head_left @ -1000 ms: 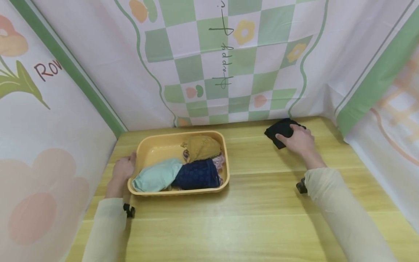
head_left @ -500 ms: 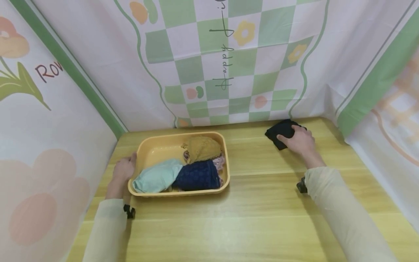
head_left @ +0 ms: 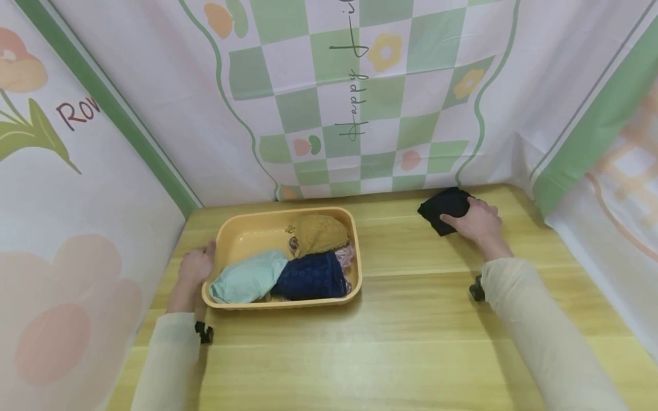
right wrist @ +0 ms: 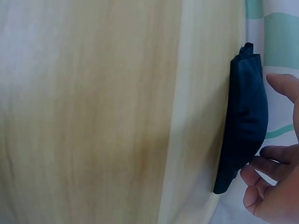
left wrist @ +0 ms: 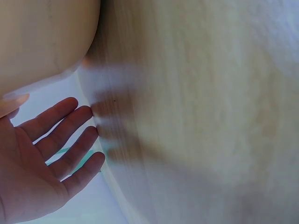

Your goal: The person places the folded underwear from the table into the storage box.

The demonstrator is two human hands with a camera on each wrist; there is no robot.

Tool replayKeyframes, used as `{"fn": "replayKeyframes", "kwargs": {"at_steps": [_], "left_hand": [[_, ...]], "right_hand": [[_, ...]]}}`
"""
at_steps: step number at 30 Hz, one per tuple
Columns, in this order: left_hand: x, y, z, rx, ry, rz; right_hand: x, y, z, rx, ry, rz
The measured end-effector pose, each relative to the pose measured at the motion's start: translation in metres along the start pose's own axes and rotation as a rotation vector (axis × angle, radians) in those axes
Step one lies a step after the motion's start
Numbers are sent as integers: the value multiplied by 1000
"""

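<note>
A folded black cloth (head_left: 443, 210) lies at the back right of the table. My right hand (head_left: 478, 222) is at its right side, fingers bent loosely and thumb apart; in the right wrist view the thumb (right wrist: 282, 85) stands off the cloth, while the fingertips are close to its edge or touching. My left hand (head_left: 195, 265) is at the left end of a yellow tray (head_left: 280, 304), thumb at its rim. In the left wrist view the other fingers (left wrist: 70, 126) are spread, nearly straight, below the tray's outer wall. Nothing is gripped by either hand.
Inside the tray lie a light-green cloth bundle (head_left: 249, 277), a dark-blue cloth roll (head_left: 311, 275), a mustard bundle (head_left: 321, 234) and a pinkish piece (head_left: 344, 255). A wooden table (head_left: 329, 354) carries everything. Patterned curtains (head_left: 380, 114) stand along its back and sides.
My right hand has drawn slightly to the right, so a little more of the black cloth shows. The left hand and the tray stay as they were.
</note>
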State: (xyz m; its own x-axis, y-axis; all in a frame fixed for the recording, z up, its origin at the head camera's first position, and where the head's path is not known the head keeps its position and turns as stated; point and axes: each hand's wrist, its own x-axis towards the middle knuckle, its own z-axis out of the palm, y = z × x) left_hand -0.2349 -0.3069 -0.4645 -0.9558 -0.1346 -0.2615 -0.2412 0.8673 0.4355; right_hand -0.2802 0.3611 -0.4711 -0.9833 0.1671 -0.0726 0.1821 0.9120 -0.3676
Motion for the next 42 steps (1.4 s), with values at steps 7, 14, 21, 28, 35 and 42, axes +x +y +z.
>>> {"fn": "replayKeyframes", "kwargs": {"at_steps": [7, 14, 21, 28, 35, 42], "left_hand": [[0, 0, 0, -1, 4, -1], [0, 1, 1, 2, 6, 2], [-2, 2, 0, -5, 27, 10], [-1, 2, -1, -2, 14, -11], [-1, 0, 0, 9, 10, -9], [0, 0, -1, 3, 7, -20]], "right_hand": [[7, 5, 3, -40, -25, 3], [11, 7, 4, -29, -64, 19], [13, 9, 6, -25, -94, 21], [15, 4, 8, -52, -75, -29], [11, 2, 8, -63, -68, -57], [9, 2, 6, -27, -79, -61]]}}
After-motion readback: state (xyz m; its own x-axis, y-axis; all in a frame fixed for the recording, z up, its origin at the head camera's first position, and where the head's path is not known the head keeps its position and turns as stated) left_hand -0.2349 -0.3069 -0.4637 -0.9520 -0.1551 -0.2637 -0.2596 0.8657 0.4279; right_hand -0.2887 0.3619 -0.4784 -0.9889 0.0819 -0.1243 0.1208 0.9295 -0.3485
